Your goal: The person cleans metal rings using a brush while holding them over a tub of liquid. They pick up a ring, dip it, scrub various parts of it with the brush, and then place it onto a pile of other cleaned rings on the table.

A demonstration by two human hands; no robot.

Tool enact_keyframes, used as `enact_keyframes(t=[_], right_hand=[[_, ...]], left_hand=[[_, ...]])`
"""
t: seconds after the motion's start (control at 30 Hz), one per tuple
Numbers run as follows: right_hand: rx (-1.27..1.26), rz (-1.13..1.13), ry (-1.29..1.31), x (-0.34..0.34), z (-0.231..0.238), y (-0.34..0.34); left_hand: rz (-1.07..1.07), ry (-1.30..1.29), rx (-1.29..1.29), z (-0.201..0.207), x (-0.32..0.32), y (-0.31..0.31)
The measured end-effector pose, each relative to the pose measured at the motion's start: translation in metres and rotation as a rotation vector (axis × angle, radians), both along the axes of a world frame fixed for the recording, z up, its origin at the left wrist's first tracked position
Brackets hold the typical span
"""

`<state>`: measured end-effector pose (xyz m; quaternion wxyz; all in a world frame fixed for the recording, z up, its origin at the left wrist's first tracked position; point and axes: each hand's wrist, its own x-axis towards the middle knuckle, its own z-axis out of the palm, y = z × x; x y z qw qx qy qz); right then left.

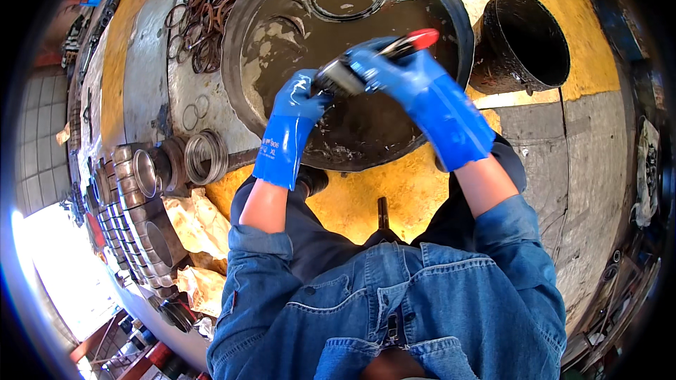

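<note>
A person in a blue denim shirt leans over a wide, shallow metal basin (451,21) of dark, oily liquid, seen from above. Both hands wear blue rubber gloves.

A brush (373,60) with a red-tipped handle and dark bristles is held above the middle of the basin. The right hand (394,70) is closed around the handle, with the red end pointing far and right. The brush looks light and stiff, but wet and likely slippery with oil, so the handle, well back from the bristles, seems the safest place to hold it.

The left hand (299,98) is curled just beside the bristle end. It appears to pinch a small dark part against the bristles, though what it holds is too hidden to tell. That part is probably metal, slick and easy to drop.

Outward from the basin:
- A black bucket (521,39) stands at the far right, just beside the basin rim.
- A heap of rusty rings (211,14) lies at the far left.
- A row of metal cylinders (141,190) lies on the left, with crumpled paper (193,229) nearer the person.

Everything rests on a grey and yellow painted floor (394,190).
</note>
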<state>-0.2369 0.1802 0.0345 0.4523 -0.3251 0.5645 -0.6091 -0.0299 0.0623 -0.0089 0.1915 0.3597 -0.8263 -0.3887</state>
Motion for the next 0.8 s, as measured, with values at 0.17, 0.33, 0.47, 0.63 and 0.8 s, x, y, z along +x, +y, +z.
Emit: enact_keyframes(t=[0.17,0.33,0.47,0.63,0.8], right_hand=[[0.17,0.024,0.076,-0.002,-0.008,-0.012],[0.255,-0.267,-0.188,-0.03,-0.021,-0.004],[0.287,-0.299,0.059,-0.054,-0.078,0.004],[0.004,-0.02,0.778,-0.029,-0.074,0.04],[0.499,-0.111,0.036,-0.007,-0.078,0.018]], left_hand=[[-0.153,0.022,-0.101,0.006,0.001,-0.004],[-0.025,0.151,0.343,0.018,0.01,-0.012],[0.076,0.289,0.606,0.034,0.015,-0.01],[0.204,0.365,0.59,0.033,0.025,-0.015],[0.236,0.372,0.632,0.028,0.02,-0.02]])
